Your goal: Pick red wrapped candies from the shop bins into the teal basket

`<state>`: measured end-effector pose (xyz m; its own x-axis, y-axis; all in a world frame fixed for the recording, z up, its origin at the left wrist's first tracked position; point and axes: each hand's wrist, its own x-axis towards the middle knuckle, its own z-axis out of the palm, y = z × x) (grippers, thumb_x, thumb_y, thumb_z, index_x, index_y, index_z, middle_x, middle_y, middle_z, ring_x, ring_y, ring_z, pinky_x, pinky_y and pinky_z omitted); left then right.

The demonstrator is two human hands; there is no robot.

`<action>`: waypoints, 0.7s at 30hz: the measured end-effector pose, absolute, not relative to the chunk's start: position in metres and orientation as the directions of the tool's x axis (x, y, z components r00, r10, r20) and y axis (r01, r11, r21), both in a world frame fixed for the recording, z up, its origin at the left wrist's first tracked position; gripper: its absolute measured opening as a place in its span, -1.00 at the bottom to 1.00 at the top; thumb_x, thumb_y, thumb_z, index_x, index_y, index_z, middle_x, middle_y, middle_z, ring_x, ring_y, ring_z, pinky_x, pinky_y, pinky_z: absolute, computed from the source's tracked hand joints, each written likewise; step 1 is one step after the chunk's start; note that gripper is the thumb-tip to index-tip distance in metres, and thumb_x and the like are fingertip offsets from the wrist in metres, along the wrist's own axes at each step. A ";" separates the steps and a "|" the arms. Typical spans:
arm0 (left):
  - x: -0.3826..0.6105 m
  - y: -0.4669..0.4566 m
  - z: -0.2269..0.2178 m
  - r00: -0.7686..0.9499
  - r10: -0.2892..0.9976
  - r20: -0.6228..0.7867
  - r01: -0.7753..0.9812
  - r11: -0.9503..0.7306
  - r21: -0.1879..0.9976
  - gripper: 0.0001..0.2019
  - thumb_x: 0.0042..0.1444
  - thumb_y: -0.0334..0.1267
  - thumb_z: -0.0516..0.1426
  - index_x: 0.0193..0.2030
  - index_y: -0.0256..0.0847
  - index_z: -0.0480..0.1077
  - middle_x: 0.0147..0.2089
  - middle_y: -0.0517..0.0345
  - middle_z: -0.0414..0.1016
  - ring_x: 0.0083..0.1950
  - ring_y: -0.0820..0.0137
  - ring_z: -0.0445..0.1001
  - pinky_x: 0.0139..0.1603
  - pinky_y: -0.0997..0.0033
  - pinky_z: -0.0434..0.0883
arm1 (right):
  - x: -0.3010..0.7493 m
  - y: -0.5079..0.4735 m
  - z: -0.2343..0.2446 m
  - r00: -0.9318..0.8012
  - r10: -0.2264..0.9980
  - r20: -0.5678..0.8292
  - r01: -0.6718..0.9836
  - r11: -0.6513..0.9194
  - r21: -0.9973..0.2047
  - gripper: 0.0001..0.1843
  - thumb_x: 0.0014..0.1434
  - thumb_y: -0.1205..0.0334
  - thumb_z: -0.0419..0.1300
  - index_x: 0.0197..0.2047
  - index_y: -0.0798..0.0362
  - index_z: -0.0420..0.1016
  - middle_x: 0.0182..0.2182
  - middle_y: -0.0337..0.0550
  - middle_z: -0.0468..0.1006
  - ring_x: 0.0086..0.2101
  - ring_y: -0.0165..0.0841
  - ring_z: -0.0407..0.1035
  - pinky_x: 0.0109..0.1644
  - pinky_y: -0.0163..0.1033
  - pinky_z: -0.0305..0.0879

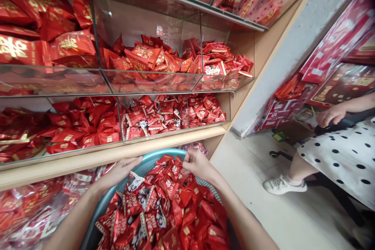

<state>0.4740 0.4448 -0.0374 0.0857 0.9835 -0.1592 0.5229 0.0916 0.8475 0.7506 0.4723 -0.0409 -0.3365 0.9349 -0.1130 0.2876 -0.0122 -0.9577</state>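
A teal plastic basket [159, 153] stands below the shelf edge, heaped with small red wrapped packets [187, 199] printed in gold and white. Some packets on its left side have black-and-white pictures and cream edges. My left hand [127, 166] lies at the basket's far left rim, fingers stretched out, with no packet visible in it. Over the far right part of the heap, my right hand [197, 165] has its fingers curled together at a red packet [177, 163]. The fingertips partly hide what they pinch.
Glass-fronted shelf compartments [155, 74] hold many red packets. A wooden ledge [88, 162] runs above bagged red goods [32, 199] at lower left. To the right, a person in a dotted skirt [342, 156] sits near red boxes [342, 86]; their white shoe [284, 185] rests on the tiled floor.
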 end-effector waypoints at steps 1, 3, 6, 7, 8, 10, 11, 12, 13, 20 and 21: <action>0.474 0.445 -0.037 0.084 0.983 -0.161 0.524 0.094 0.847 -0.45 0.00 0.16 0.02 -0.01 -0.19 0.42 0.13 0.13 0.33 0.21 0.22 0.22 0.23 0.26 0.11 | 0.751 0.472 -0.041 -0.342 0.933 -0.109 0.298 -0.002 -0.955 -0.87 -0.12 0.35 0.09 -0.56 0.02 0.16 -0.67 -0.32 0.47 -0.52 -0.33 0.47 -0.54 -0.35 0.32; 0.474 0.444 -0.037 0.085 0.983 -0.163 0.527 0.095 0.845 -0.45 0.00 0.16 0.02 -0.01 -0.19 0.42 0.13 0.13 0.33 0.21 0.22 0.21 0.22 0.26 0.12 | 0.751 0.472 -0.040 -0.354 0.931 -0.089 0.335 0.037 -0.942 -0.89 -0.13 0.35 0.10 -0.56 0.03 0.19 -0.67 -0.31 0.48 -0.54 -0.35 0.46 -0.54 -0.37 0.30; 0.475 0.443 -0.034 0.077 0.983 -0.164 0.536 0.098 0.839 -0.44 -0.01 0.16 0.02 -0.02 -0.19 0.42 0.12 0.13 0.34 0.20 0.22 0.23 0.22 0.27 0.12 | 0.752 0.472 -0.038 -0.375 0.925 -0.063 0.384 0.093 -0.919 -0.90 -0.13 0.36 0.10 -0.57 0.04 0.22 -0.68 -0.31 0.47 -0.56 -0.38 0.44 -0.53 -0.38 0.29; 0.476 0.443 -0.034 0.074 0.983 -0.166 0.540 0.101 0.836 -0.44 -0.01 0.16 0.02 -0.02 -0.19 0.42 0.12 0.13 0.34 0.20 0.22 0.23 0.22 0.27 0.12 | 0.752 0.471 -0.037 -0.382 0.922 -0.064 0.385 0.096 -0.918 -0.90 -0.13 0.36 0.10 -0.57 0.04 0.22 -0.68 -0.32 0.47 -0.57 -0.39 0.43 -0.54 -0.39 0.29; 0.476 0.443 -0.033 0.073 0.983 -0.168 0.543 0.102 0.834 -0.44 -0.01 0.16 0.02 -0.02 -0.20 0.42 0.13 0.13 0.34 0.20 0.22 0.23 0.22 0.28 0.12 | 0.753 0.471 -0.037 -0.386 0.920 -0.073 0.380 0.087 -0.921 -0.90 -0.12 0.36 0.10 -0.56 0.04 0.21 -0.68 -0.33 0.47 -0.58 -0.39 0.42 -0.56 -0.39 0.28; 0.476 0.443 -0.033 0.076 0.983 -0.166 0.546 0.098 0.832 -0.44 -0.01 0.16 0.02 -0.01 -0.21 0.41 0.13 0.11 0.32 0.20 0.22 0.23 0.23 0.27 0.10 | 0.753 0.471 -0.036 -0.387 0.916 -0.105 0.369 0.049 -0.928 -0.90 -0.09 0.33 0.10 -0.55 0.03 0.21 -0.71 -0.35 0.43 -0.62 -0.39 0.41 -0.60 -0.39 0.27; 0.475 0.443 -0.034 0.075 0.984 -0.163 0.546 0.096 0.832 -0.44 0.00 0.16 0.02 -0.01 -0.21 0.41 0.14 0.11 0.32 0.20 0.22 0.23 0.23 0.27 0.10 | 0.753 0.471 -0.036 -0.382 0.917 -0.117 0.368 0.034 -0.929 -0.90 -0.07 0.30 0.10 -0.54 0.02 0.21 -0.73 -0.36 0.42 -0.63 -0.39 0.40 -0.62 -0.39 0.25; 0.475 0.443 -0.034 0.072 0.985 -0.159 0.544 0.095 0.834 -0.44 0.00 0.16 0.02 0.00 -0.21 0.41 0.14 0.10 0.32 0.19 0.21 0.24 0.23 0.25 0.10 | 0.753 0.471 -0.035 -0.372 0.920 -0.121 0.374 0.030 -0.927 -0.89 -0.06 0.27 0.11 -0.53 0.02 0.21 -0.74 -0.37 0.40 -0.65 -0.39 0.39 -0.64 -0.39 0.24; 0.474 0.444 -0.035 0.069 0.986 -0.155 0.541 0.093 0.836 -0.45 0.00 0.16 0.02 0.00 -0.19 0.41 0.14 0.11 0.32 0.19 0.21 0.24 0.23 0.24 0.10 | 0.753 0.471 -0.035 -0.362 0.925 -0.114 0.384 0.037 -0.923 -0.88 -0.05 0.24 0.12 -0.53 0.02 0.21 -0.75 -0.37 0.39 -0.66 -0.39 0.38 -0.66 -0.39 0.23; 0.471 0.446 -0.038 0.114 0.986 -0.123 0.510 0.048 0.859 -0.45 -0.04 0.20 0.03 -0.04 -0.12 0.44 0.10 0.15 0.38 0.17 0.17 0.28 0.23 0.16 0.08 | 0.752 0.471 -0.036 -0.330 0.935 -0.132 0.391 0.008 -0.920 -0.77 -0.04 0.12 0.18 -0.53 0.01 0.20 -0.77 -0.38 0.36 -0.69 -0.40 0.36 -0.69 -0.40 0.21; 0.470 0.447 -0.039 0.116 0.987 -0.115 0.508 0.041 0.860 -0.45 -0.05 0.20 0.04 -0.05 -0.12 0.44 0.09 0.15 0.38 0.17 0.16 0.28 0.23 0.16 0.08 | 0.753 0.472 -0.035 -0.321 0.938 -0.127 0.402 0.014 -0.916 -0.76 -0.04 0.11 0.19 -0.53 0.01 0.21 -0.77 -0.38 0.36 -0.69 -0.41 0.35 -0.69 -0.40 0.20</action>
